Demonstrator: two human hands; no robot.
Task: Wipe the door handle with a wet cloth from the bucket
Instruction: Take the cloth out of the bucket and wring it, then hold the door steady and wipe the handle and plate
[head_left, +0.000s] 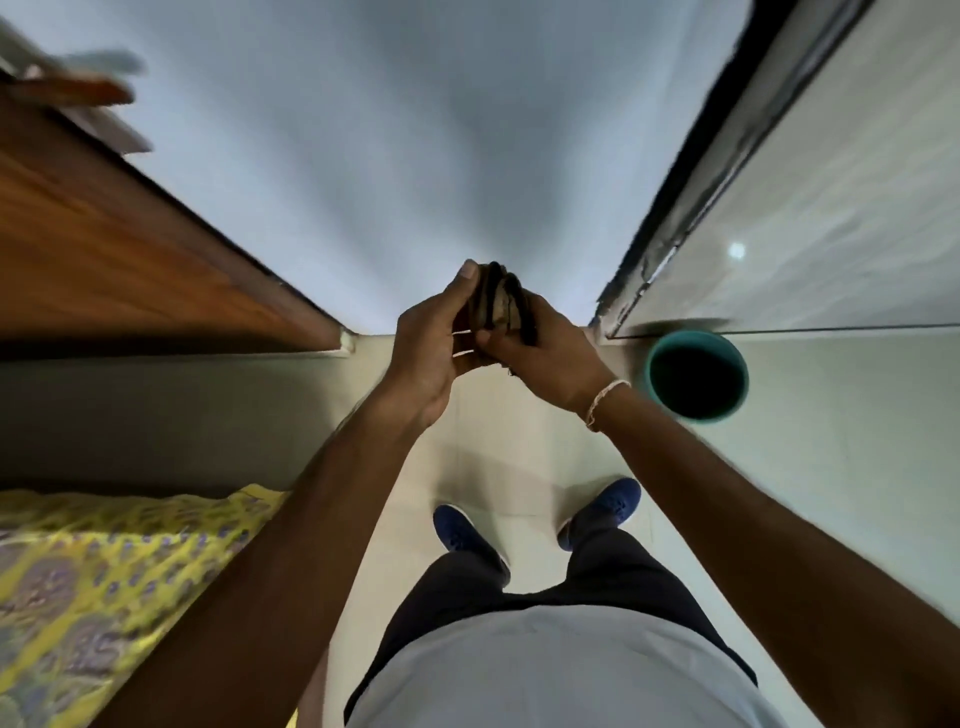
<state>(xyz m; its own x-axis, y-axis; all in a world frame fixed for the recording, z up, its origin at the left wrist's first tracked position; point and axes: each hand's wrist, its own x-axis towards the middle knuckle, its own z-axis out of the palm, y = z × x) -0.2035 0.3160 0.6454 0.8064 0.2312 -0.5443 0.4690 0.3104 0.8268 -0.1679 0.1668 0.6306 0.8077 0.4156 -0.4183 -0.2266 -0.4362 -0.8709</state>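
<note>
Counting hands: two, both bare, raised in front of the body and meeting at one bundle.
Cloths: one cloth (501, 304), dark with a paler patch, bunched into a wad between the two hands; whether it is wet cannot be told.
Buckets: one teal bucket (696, 375), standing on the pale floor (831, 467) to the right, well apart from the hands, its inside dark.
Left hand (434, 345): curled around the left side of the cloth, thumb up along the top edge, fingers closed against the wad.
Right hand (545, 358): closed over the right side of the cloth, thumb pressing the lower front; a pale bracelet (605, 402) circles the wrist.
Door: one brown wooden door (104, 244) at left, blurred; something brown near its top corner may be the handle, but it is too smeared to tell.
Shoes: two blue shoes (462, 530) on the floor below the hands.
Fabric: one yellow patterned cloth (93, 587) at lower left.
</note>
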